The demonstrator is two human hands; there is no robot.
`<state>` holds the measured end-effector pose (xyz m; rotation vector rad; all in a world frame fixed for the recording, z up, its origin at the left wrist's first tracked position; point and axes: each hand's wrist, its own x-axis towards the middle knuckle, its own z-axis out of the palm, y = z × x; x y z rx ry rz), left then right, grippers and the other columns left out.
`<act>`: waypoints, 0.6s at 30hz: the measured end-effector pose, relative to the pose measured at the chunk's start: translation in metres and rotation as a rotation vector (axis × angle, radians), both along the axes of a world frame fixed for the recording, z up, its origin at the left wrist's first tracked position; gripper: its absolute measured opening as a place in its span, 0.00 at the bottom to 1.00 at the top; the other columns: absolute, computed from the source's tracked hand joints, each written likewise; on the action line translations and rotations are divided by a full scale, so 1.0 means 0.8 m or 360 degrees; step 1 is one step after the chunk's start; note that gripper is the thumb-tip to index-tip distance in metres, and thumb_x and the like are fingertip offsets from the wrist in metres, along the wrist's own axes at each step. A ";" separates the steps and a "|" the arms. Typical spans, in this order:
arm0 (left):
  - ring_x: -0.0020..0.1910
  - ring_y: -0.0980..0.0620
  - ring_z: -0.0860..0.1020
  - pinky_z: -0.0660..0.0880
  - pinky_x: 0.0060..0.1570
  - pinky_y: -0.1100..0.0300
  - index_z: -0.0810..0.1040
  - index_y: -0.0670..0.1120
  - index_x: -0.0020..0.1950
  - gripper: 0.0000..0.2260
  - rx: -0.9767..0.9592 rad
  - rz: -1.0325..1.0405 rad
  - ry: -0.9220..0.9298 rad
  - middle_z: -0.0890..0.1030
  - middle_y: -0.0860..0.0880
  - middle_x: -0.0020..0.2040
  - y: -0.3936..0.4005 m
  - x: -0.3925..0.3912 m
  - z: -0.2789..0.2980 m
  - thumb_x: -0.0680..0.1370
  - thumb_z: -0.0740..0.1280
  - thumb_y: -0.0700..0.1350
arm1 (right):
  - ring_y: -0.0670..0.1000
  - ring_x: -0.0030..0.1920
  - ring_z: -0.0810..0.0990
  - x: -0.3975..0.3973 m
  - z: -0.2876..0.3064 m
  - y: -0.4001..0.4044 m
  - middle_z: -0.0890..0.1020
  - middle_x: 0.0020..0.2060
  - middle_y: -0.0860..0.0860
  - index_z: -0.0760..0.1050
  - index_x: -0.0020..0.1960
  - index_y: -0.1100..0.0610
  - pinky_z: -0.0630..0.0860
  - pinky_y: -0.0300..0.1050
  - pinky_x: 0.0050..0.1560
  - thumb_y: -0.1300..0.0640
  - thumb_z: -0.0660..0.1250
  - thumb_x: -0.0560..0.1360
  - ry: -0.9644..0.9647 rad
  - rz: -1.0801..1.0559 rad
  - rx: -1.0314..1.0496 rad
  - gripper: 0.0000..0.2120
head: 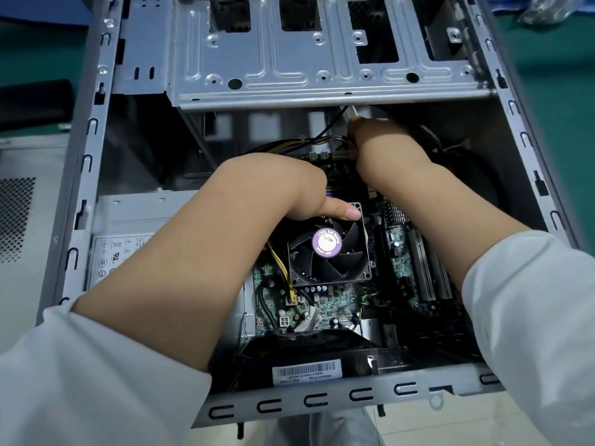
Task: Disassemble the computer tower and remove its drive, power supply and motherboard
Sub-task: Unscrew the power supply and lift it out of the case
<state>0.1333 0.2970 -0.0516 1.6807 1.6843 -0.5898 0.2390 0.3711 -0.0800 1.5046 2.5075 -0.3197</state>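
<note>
The open grey computer tower (96, 101) lies on its side. Inside, the green motherboard (338, 304) carries a black CPU fan (328, 252) with a purple label. My left hand (277, 188) rests on the fan's far edge, thumb stretched along its frame. My right hand (383, 146) is deeper in, at the board's far edge, fingers curled round the white power connector (344, 154) with its yellow and black wires. The power supply (128, 233), a grey box with a label, sits at the left under my left forearm. A metal drive cage (289, 59) spans the top.
A black rear fan housing with a barcode sticker (306, 370) sits at the near wall. Black cables (428, 136) loop by the right wall. A perforated grey side panel (19, 220) lies to the left on the green surface.
</note>
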 end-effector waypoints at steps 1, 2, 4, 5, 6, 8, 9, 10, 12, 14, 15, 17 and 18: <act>0.45 0.45 0.70 0.63 0.46 0.56 0.72 0.39 0.61 0.38 -0.0001 0.0002 0.0007 0.70 0.46 0.44 0.000 0.000 0.000 0.71 0.53 0.71 | 0.63 0.58 0.75 0.000 0.000 0.000 0.77 0.56 0.62 0.70 0.61 0.63 0.70 0.47 0.48 0.68 0.60 0.74 -0.0008 0.0024 0.0013 0.16; 0.46 0.45 0.70 0.63 0.46 0.56 0.72 0.39 0.61 0.38 0.0000 0.0001 0.0013 0.70 0.46 0.43 0.000 -0.001 0.000 0.71 0.52 0.71 | 0.62 0.57 0.75 0.000 0.001 0.000 0.77 0.56 0.62 0.70 0.61 0.63 0.67 0.45 0.46 0.67 0.60 0.74 -0.0015 0.0050 0.0018 0.15; 0.46 0.45 0.70 0.64 0.46 0.56 0.72 0.39 0.61 0.39 0.0008 -0.0015 0.0021 0.70 0.46 0.45 0.000 -0.001 0.000 0.71 0.52 0.72 | 0.62 0.57 0.75 -0.002 0.002 0.001 0.76 0.57 0.62 0.70 0.61 0.63 0.64 0.44 0.44 0.67 0.61 0.74 -0.0048 0.0074 -0.0001 0.16; 0.46 0.45 0.70 0.64 0.46 0.56 0.72 0.39 0.61 0.39 0.0010 -0.0026 0.0024 0.70 0.45 0.46 0.001 -0.001 -0.001 0.71 0.52 0.72 | 0.62 0.57 0.75 -0.002 0.002 0.002 0.76 0.57 0.62 0.69 0.62 0.63 0.65 0.44 0.44 0.67 0.61 0.74 -0.0061 0.0072 -0.0013 0.16; 0.46 0.45 0.70 0.64 0.47 0.56 0.72 0.39 0.61 0.39 0.0011 -0.0033 0.0029 0.70 0.45 0.47 0.002 -0.001 -0.001 0.71 0.52 0.72 | 0.62 0.57 0.75 -0.003 0.002 0.003 0.76 0.57 0.62 0.69 0.61 0.63 0.65 0.45 0.45 0.67 0.61 0.74 -0.0056 0.0069 -0.0022 0.16; 0.46 0.45 0.70 0.64 0.47 0.56 0.72 0.39 0.61 0.39 0.0008 -0.0040 0.0037 0.70 0.45 0.46 0.002 -0.001 -0.002 0.71 0.52 0.72 | 0.62 0.58 0.75 -0.003 0.000 0.002 0.76 0.57 0.62 0.69 0.61 0.62 0.67 0.46 0.46 0.68 0.60 0.74 -0.0013 0.0049 -0.0030 0.16; 0.46 0.45 0.69 0.64 0.47 0.56 0.73 0.39 0.61 0.39 0.0009 -0.0042 0.0040 0.69 0.45 0.46 0.002 -0.002 -0.002 0.71 0.52 0.72 | 0.63 0.58 0.75 -0.003 0.000 0.001 0.76 0.57 0.62 0.69 0.61 0.61 0.68 0.46 0.46 0.68 0.60 0.74 0.0012 0.0032 -0.0023 0.16; 0.46 0.45 0.69 0.64 0.47 0.56 0.73 0.39 0.60 0.39 0.0013 -0.0043 0.0044 0.69 0.45 0.46 0.002 -0.002 -0.002 0.71 0.52 0.72 | 0.63 0.58 0.75 -0.001 0.000 0.000 0.76 0.57 0.62 0.69 0.61 0.61 0.67 0.46 0.45 0.68 0.60 0.74 0.0033 0.0015 -0.0010 0.16; 0.46 0.45 0.69 0.64 0.47 0.56 0.72 0.39 0.61 0.39 0.0022 -0.0047 0.0047 0.69 0.45 0.47 0.002 -0.001 -0.002 0.71 0.52 0.71 | 0.63 0.58 0.75 0.002 -0.001 -0.004 0.75 0.57 0.62 0.68 0.62 0.61 0.67 0.47 0.44 0.68 0.59 0.74 0.0065 -0.0001 0.0016 0.17; 0.46 0.45 0.69 0.64 0.48 0.56 0.72 0.39 0.61 0.39 0.0022 -0.0039 0.0037 0.70 0.45 0.45 0.002 0.000 -0.002 0.71 0.52 0.71 | 0.63 0.58 0.75 0.002 -0.001 -0.004 0.75 0.57 0.62 0.67 0.63 0.63 0.66 0.47 0.44 0.68 0.58 0.74 0.0061 0.0026 0.0021 0.17; 0.44 0.46 0.69 0.63 0.47 0.56 0.72 0.39 0.61 0.38 0.0020 -0.0029 0.0030 0.70 0.46 0.42 0.001 0.000 -0.001 0.71 0.52 0.71 | 0.63 0.58 0.75 0.000 -0.001 -0.004 0.76 0.57 0.63 0.67 0.62 0.64 0.66 0.46 0.44 0.68 0.59 0.75 0.0044 0.0048 0.0017 0.16; 0.39 0.48 0.67 0.63 0.46 0.56 0.72 0.39 0.59 0.37 0.0024 -0.0014 0.0030 0.67 0.49 0.36 0.002 0.000 -0.001 0.71 0.52 0.71 | 0.63 0.58 0.75 -0.002 -0.003 0.000 0.76 0.57 0.63 0.66 0.63 0.65 0.64 0.45 0.44 0.68 0.60 0.75 0.0003 0.0071 0.0012 0.16; 0.37 0.49 0.67 0.63 0.46 0.56 0.72 0.40 0.59 0.37 0.0027 -0.0015 0.0036 0.66 0.49 0.35 0.003 0.000 -0.001 0.71 0.52 0.71 | 0.63 0.58 0.75 -0.003 -0.004 0.001 0.76 0.58 0.63 0.66 0.63 0.65 0.64 0.45 0.44 0.68 0.60 0.75 -0.0004 0.0066 0.0008 0.17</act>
